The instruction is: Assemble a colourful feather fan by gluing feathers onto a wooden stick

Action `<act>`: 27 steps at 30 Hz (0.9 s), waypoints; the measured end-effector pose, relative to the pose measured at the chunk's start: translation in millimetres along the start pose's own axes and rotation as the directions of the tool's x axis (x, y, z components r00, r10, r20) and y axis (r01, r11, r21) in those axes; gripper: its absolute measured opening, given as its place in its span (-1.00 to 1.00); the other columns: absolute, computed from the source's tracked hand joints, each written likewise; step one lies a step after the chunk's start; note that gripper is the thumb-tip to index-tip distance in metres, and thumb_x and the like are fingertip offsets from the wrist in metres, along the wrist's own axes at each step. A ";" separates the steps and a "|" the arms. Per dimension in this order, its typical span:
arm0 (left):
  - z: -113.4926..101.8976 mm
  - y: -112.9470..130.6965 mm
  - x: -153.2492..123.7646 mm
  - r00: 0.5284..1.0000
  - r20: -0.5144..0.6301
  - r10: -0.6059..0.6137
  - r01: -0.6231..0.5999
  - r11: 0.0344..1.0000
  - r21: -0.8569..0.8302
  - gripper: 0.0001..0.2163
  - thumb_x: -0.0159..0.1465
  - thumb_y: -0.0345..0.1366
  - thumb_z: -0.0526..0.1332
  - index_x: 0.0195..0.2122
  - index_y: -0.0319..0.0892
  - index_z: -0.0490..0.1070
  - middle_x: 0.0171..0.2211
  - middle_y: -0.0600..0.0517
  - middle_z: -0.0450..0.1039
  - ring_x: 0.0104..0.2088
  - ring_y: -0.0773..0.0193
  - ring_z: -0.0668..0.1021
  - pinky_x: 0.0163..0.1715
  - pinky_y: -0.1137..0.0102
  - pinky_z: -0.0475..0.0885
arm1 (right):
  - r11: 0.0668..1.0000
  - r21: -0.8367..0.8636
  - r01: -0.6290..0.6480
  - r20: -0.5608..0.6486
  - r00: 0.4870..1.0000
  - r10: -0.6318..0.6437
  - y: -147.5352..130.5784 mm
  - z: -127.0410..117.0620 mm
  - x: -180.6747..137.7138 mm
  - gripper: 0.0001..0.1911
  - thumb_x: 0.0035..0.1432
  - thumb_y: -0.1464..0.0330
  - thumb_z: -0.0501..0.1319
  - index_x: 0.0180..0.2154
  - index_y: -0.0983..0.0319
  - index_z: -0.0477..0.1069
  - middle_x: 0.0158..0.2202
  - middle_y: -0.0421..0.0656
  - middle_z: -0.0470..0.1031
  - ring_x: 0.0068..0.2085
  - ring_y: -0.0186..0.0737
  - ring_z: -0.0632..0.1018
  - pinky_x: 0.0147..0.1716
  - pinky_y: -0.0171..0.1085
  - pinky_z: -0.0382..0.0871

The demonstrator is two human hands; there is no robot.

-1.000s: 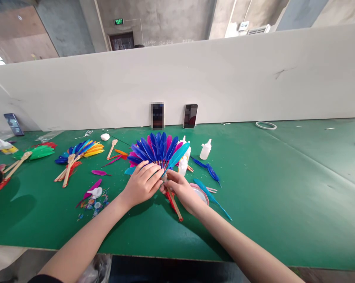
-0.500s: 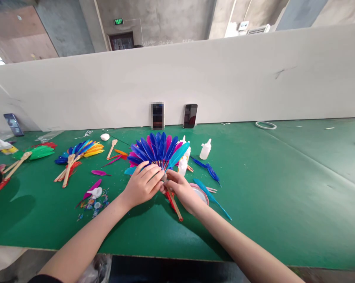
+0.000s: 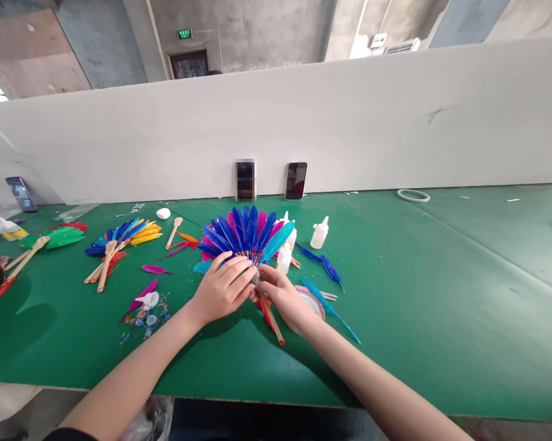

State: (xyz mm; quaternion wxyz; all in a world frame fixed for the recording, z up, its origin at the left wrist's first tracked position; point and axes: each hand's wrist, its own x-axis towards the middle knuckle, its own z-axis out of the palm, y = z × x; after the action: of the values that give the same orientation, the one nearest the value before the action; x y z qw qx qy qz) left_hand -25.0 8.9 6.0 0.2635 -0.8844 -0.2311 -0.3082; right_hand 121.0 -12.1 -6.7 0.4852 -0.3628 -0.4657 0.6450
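Both my hands are on a feather fan [image 3: 242,229] of blue, magenta and turquoise feathers, spread upward, with a wooden handle [image 3: 273,321] pointing down toward me. My left hand [image 3: 225,283] is closed around the base of the feathers from the left. From the right, my right hand [image 3: 280,294] pinches the fan where feathers and handle meet. What lies between the fingertips there is mostly hidden. A red tassel [image 3: 263,311] hangs beside the handle. White squeeze bottles [image 3: 284,257] stand just behind the fan, partly covered by it.
Another squeeze bottle [image 3: 320,233] stands to the right. Loose blue [image 3: 331,269] and turquoise feathers [image 3: 333,308] lie near a round lid [image 3: 313,303]. Leftward are a multicoloured feather fan [image 3: 141,233], a green one [image 3: 65,237] and a pile of sequins [image 3: 150,318]. Phones [image 3: 296,180] lean against the white partition [image 3: 372,128].
Almost nothing differs. My hands and the fan stay in place, with only a very slight shift of the fingers at the fan's base.
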 end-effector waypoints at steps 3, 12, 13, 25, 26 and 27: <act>-0.1 -0.1 0.3 1.000 -0.004 -0.002 0.002 1.000 0.005 -0.80 0.19 -0.39 0.03 -0.20 -0.24 0.36 -0.27 -0.07 0.50 -0.19 0.23 0.50 -0.09 0.25 0.31 | 1.000 0.006 -0.001 0.002 1.000 0.001 -0.1 0.2 -0.2 -0.86 -0.22 0.51 0.02 -0.51 0.19 0.26 -0.58 -0.32 0.31 -0.52 -0.40 0.36 -0.47 -0.36 0.25; -0.2 0.3 -0.5 1.000 -0.014 -0.015 0.015 1.000 0.017 -0.79 0.18 -0.37 0.04 -0.18 -0.24 0.36 -0.24 -0.07 0.49 -0.13 0.21 0.47 -0.05 0.24 0.28 | 1.000 0.015 -0.004 0.006 1.000 0.004 0.6 0.3 0.2 -0.85 -0.23 0.50 0.02 -0.50 0.21 0.26 -0.57 -0.32 0.31 -0.53 -0.41 0.36 -0.47 -0.36 0.25; 0.1 0.3 -0.8 1.000 -0.015 -0.025 0.025 0.999 0.024 -0.78 0.18 -0.37 0.04 -0.18 -0.24 0.36 -0.23 -0.07 0.49 -0.12 0.20 0.47 -0.05 0.24 0.28 | 1.000 0.017 -0.004 0.003 1.000 0.004 0.6 0.2 0.2 -0.85 -0.22 0.50 0.03 -0.50 0.20 0.26 -0.57 -0.31 0.31 -0.53 -0.41 0.36 -0.47 -0.36 0.25; 0.8 -0.4 -1.1 0.999 0.000 -0.042 0.042 0.998 0.041 -0.78 0.18 -0.36 0.04 -0.18 -0.24 0.36 -0.22 -0.05 0.50 -0.11 0.19 0.46 -0.04 0.23 0.27 | 1.000 0.027 -0.013 0.005 1.000 0.013 1.2 0.4 0.5 -0.89 -0.18 0.49 0.05 -0.50 0.21 0.25 -0.58 -0.31 0.32 -0.53 -0.40 0.37 -0.47 -0.36 0.24; 0.8 -0.4 -1.0 0.999 -0.001 -0.042 0.042 0.998 0.038 -0.78 0.18 -0.37 0.05 -0.18 -0.24 0.36 -0.22 -0.06 0.50 -0.11 0.19 0.46 -0.04 0.23 0.27 | 1.000 0.024 -0.013 0.005 1.000 0.012 1.4 0.3 0.3 -0.89 -0.18 0.49 0.04 -0.50 0.21 0.25 -0.58 -0.31 0.32 -0.53 -0.40 0.37 -0.47 -0.35 0.24; 0.7 -0.4 -1.0 0.999 -0.002 -0.042 0.042 0.998 0.035 -0.78 0.17 -0.37 0.05 -0.18 -0.25 0.36 -0.22 -0.06 0.50 -0.11 0.19 0.46 -0.04 0.23 0.26 | 1.000 0.021 -0.013 0.005 1.000 0.013 1.6 0.1 0.3 -0.89 -0.18 0.49 0.04 -0.50 0.21 0.26 -0.58 -0.31 0.32 -0.52 -0.39 0.37 -0.47 -0.35 0.24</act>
State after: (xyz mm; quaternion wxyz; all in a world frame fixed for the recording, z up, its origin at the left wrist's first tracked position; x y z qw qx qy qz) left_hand -25.6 9.4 5.0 0.2726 -0.8743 -0.2551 -0.3100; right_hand 120.4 -12.0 -8.2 0.4839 -0.3590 -0.4576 0.6539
